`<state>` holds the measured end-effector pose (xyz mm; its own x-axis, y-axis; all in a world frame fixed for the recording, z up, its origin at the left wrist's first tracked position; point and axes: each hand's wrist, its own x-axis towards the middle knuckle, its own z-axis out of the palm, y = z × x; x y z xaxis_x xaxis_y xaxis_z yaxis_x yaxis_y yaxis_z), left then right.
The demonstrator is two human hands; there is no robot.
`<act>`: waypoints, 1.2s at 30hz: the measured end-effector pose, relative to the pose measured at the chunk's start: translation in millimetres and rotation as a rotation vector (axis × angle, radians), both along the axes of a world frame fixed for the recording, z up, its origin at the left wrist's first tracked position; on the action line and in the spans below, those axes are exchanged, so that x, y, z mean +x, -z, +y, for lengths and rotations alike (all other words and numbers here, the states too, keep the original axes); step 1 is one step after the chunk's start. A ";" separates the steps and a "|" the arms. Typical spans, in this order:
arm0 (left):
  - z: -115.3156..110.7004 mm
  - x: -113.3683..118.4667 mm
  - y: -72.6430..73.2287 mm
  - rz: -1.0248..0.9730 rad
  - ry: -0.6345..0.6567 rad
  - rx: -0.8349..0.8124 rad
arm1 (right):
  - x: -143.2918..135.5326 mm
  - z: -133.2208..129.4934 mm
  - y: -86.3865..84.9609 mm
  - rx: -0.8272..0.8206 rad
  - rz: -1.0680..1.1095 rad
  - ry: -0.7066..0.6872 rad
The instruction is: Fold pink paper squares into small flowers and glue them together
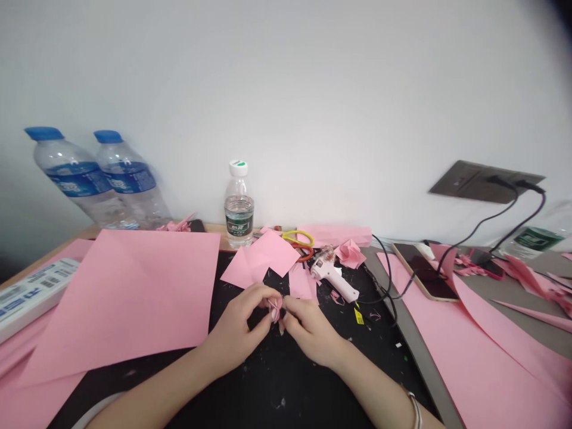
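Between my two hands is a small folded piece of pink paper, held above the black mat. My left hand pinches it from the left, thumb and fingers closed round it. From the right, my right hand has its thumb and fingertips closed on the paper's edge. The fingers cover part of the paper, so its full shape is hidden. Just beyond my hands lie pink paper squares and a white-pink glue gun. A folded pink paper flower rests behind the glue gun.
Large pink sheets cover the left side, beside a white box. A water bottle stands near the wall; two larger bottles lean there. Scissors lie at the back. On the right are a phone, cables and more pink paper.
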<state>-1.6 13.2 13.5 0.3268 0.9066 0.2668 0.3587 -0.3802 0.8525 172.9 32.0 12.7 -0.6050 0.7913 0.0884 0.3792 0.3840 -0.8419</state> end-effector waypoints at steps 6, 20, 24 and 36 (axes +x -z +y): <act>0.1 -0.7 0.2 -0.020 0.004 -0.012 | 1.1 1.5 -0.6 -0.013 0.015 -0.013; 4.4 0.0 1.8 -0.094 -0.055 -0.080 | 1.0 -0.2 4.6 0.061 -0.040 0.033; 4.8 -0.9 -2.1 -0.023 -0.034 -0.049 | 0.7 -0.5 4.4 0.062 -0.049 0.033; 2.1 -1.5 2.9 0.080 0.025 -0.224 | 0.6 -1.9 6.7 0.137 -0.100 0.052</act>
